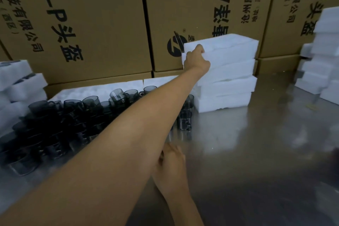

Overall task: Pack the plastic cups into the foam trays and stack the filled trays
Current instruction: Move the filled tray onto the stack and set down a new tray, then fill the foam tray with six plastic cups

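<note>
A stack of several white foam trays (227, 86) stands on the steel table (256, 143) at centre right. My left hand (197, 58) reaches far forward, its fingers curled on the left end of the top foam tray (231, 47). Many dark smoky plastic cups (73, 115) crowd the table to the left, some nested in columns, and two stand right beside the stack's base. My right hand (172, 159) rests low on the table under my left forearm, which hides its fingertips; I see nothing held in it.
A flat foam tray (102, 88) lies behind the cups. More foam trays are piled at the far left (20, 82) and far right (322, 57). Tall printed cardboard boxes (102, 24) wall off the back of the table.
</note>
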`<state>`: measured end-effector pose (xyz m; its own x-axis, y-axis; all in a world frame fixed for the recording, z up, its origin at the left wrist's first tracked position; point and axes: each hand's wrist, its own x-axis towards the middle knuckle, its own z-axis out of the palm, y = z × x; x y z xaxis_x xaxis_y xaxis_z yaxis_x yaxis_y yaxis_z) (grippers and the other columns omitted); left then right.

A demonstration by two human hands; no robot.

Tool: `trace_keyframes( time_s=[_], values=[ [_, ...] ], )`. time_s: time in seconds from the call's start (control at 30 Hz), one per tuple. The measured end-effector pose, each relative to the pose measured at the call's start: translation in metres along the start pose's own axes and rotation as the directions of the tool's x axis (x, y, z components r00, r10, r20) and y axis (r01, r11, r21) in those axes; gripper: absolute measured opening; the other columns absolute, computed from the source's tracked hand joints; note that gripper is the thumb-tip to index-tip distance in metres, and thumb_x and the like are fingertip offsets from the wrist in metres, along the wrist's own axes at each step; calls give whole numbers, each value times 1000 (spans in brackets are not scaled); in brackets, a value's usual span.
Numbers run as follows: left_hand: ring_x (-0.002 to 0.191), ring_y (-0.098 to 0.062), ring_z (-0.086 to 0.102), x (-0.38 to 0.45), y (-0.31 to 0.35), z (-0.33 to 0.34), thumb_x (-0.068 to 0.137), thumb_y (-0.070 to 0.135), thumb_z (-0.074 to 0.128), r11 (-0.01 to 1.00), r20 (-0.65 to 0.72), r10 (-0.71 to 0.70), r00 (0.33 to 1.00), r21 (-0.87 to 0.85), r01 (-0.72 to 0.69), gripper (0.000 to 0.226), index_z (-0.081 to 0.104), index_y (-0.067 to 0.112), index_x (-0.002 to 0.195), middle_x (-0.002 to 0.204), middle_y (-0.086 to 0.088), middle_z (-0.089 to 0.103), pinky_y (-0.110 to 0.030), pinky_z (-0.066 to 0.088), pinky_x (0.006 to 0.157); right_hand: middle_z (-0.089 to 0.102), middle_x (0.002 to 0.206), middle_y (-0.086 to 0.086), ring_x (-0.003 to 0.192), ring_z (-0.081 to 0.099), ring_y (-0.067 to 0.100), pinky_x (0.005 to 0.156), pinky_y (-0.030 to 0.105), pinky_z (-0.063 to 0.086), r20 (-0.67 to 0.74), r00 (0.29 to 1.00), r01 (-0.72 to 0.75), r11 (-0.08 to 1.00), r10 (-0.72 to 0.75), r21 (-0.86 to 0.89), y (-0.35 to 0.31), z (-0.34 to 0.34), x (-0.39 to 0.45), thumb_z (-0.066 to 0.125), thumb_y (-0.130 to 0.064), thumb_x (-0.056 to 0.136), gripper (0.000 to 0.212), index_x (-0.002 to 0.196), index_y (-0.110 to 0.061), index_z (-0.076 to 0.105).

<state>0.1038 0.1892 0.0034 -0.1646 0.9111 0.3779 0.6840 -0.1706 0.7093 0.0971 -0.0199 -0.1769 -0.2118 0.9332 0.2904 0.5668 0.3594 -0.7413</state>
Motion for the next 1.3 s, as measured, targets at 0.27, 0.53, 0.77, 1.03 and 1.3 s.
trace_keyframes(
  time_s=[0.27, 0.53, 0.77, 1.03, 1.3],
  values=[
    [71, -8, 44, -46, -6, -57, 91, 4, 60, 977, -243, 124, 962, -142, -162, 21, 44, 17, 95, 113, -7, 49, -13, 37, 50, 65, 99, -4, 100, 56, 13, 89, 25, 45, -44, 998, -44, 987, 51, 157, 10, 7, 1, 52, -9, 92, 20, 99, -18, 68],
    [75, -17, 51, -177, -75, -149, 90, 8, 66, 984, -218, 106, 970, -115, -133, 21, 50, 20, 94, 108, 2, 51, -18, 41, 61, 72, 103, 7, 78, 60, 3, 70, 21, 44, -194, 900, -150, 695, 391, 703, 16, -35, 9, 52, -18, 101, 16, 95, -22, 66],
    [90, -8, 54, -287, -126, -200, 90, 10, 67, 988, -75, 148, 986, 64, -144, 23, 51, 26, 91, 104, 14, 51, -9, 41, 69, 68, 126, 2, 112, 65, 17, 91, 35, 52, -179, 868, -50, 440, 463, 897, 7, -83, -8, 50, -40, 100, 33, 121, -18, 63],
    [94, -24, 66, -354, -171, -224, 78, 23, 72, 989, 232, -140, 963, -5, 145, 39, 55, 43, 108, 110, 14, 62, -45, 56, 84, 74, 117, -2, 110, 70, 22, 97, 47, 54, 126, 974, -211, 543, 190, 813, -4, -75, -17, 79, -39, 75, 44, 117, -33, 71],
    [143, -9, 33, -328, -188, -249, 95, 63, 41, 882, 377, -470, 798, 170, 439, 70, 4, 51, 152, 152, 32, 25, -26, 29, 110, 75, 105, 4, 81, 72, 15, 69, 33, 57, 223, 944, -331, 699, 245, 634, 3, -52, -22, 71, -12, 87, 23, 104, -27, 73]
  ],
)
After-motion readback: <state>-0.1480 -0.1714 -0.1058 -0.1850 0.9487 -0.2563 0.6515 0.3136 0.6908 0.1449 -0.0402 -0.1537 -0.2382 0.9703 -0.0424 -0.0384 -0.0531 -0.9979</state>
